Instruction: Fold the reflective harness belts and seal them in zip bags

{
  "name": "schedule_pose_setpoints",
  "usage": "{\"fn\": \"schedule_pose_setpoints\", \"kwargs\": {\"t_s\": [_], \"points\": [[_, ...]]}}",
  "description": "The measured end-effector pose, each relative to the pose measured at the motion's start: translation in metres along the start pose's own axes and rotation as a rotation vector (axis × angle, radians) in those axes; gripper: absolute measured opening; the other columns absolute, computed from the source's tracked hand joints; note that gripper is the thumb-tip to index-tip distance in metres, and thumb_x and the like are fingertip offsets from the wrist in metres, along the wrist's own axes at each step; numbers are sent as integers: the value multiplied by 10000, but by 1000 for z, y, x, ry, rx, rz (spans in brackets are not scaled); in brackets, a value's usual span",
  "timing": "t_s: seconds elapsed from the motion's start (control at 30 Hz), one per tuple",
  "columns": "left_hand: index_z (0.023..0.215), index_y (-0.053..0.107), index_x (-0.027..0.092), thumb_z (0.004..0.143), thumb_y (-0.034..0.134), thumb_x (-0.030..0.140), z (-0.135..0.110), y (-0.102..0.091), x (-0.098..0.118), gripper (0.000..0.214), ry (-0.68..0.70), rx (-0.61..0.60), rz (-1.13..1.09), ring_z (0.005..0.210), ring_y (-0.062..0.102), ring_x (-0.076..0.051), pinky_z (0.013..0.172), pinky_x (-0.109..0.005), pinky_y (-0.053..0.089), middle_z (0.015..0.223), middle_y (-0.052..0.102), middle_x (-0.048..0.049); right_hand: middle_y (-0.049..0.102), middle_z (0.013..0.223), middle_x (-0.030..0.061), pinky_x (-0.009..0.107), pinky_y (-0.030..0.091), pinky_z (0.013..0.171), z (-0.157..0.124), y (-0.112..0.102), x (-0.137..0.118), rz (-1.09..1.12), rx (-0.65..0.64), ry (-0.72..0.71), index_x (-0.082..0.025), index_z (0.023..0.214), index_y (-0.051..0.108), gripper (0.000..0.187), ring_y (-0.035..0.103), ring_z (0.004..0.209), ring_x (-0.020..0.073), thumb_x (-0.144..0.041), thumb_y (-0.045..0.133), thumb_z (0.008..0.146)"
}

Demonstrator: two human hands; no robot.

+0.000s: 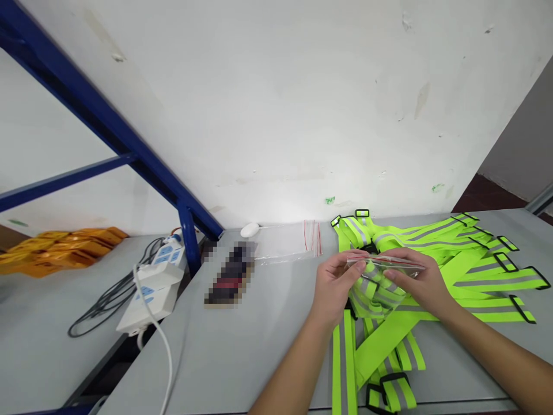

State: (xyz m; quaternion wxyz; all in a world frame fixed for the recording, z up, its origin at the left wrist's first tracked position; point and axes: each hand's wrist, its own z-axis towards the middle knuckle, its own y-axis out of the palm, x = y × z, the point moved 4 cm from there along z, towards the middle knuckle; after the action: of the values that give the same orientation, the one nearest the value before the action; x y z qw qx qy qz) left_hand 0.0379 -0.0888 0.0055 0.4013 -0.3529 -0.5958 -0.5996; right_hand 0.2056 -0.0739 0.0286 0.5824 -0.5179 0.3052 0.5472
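Observation:
A clear zip-lock bag (375, 297) with a red seal line hangs between my two hands, a folded neon-yellow reflective strap (367, 288) inside it. My left hand (334, 285) pinches the bag's top edge at its left end, thumb in front. At the right end, my right hand (417, 279) grips the same edge between thumb and fingers. Beneath and around the bag lies a spread pile of reflective straps (466, 276) with grey stripes and black buckles.
Flat empty zip-lock bags (287, 239) lie near the wall, beside a white oval object (249, 230). A pixelated item (231, 276) is on the grey table (259, 346). Further left are white power strips (151, 294) with cables, a blue metal frame (188, 230) and orange packages (64, 248).

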Motion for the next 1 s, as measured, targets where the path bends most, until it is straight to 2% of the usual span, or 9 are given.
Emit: {"fn": "schedule_pose_setpoints", "kwargs": {"t_s": [0.33, 0.53, 0.67, 0.77, 0.87, 1.0], "points": [[741, 728, 186, 716, 763, 270, 0, 1, 3, 94, 48, -14, 0, 829, 658, -163, 766, -268, 503, 864, 732, -36, 733, 865, 48, 319, 556, 661, 0, 0, 0, 0, -24, -5, -233, 913, 709, 274, 683, 761, 225, -441, 729, 737], [801, 732, 192, 690, 782, 287, -1, 2, 1, 154, 14, 7, -35, 901, 656, -182, 816, -284, 497, 944, 730, -48, 734, 856, 46, 322, 558, 667, -1, 0, 0, -7, -1, -9, -232, 900, 710, 271, 680, 751, 223, -439, 734, 727], [772, 716, 193, 694, 778, 301, -1, -1, -1, 147, -2, 44, -73, 839, 649, -158, 774, -266, 495, 930, 721, -34, 734, 857, 39, 315, 554, 670, -1, 0, 1, -2, -2, 1, -238, 906, 710, 258, 679, 751, 217, -423, 738, 728], [741, 715, 187, 700, 776, 284, -1, -2, 1, 121, 39, 49, -41, 812, 641, -145, 762, -248, 488, 847, 711, -22, 734, 851, 37, 311, 552, 672, -1, 0, 2, 8, 3, -1, -233, 900, 709, 254, 680, 755, 215, -412, 745, 723], [732, 716, 190, 721, 759, 285, -1, -3, 5, 105, 93, 55, 3, 850, 639, -152, 793, -257, 485, 866, 707, -26, 733, 854, 40, 313, 549, 674, 0, 0, 1, 9, 3, -5, -229, 898, 710, 253, 680, 760, 217, -414, 741, 729], [882, 737, 200, 688, 783, 288, -4, 6, 10, 218, 88, -50, 90, 979, 640, -213, 876, -316, 485, 1010, 715, -65, 733, 833, 38, 312, 548, 654, -1, 0, 0, 13, 14, -4, -230, 886, 709, 259, 681, 741, 218, -429, 741, 724]]}}
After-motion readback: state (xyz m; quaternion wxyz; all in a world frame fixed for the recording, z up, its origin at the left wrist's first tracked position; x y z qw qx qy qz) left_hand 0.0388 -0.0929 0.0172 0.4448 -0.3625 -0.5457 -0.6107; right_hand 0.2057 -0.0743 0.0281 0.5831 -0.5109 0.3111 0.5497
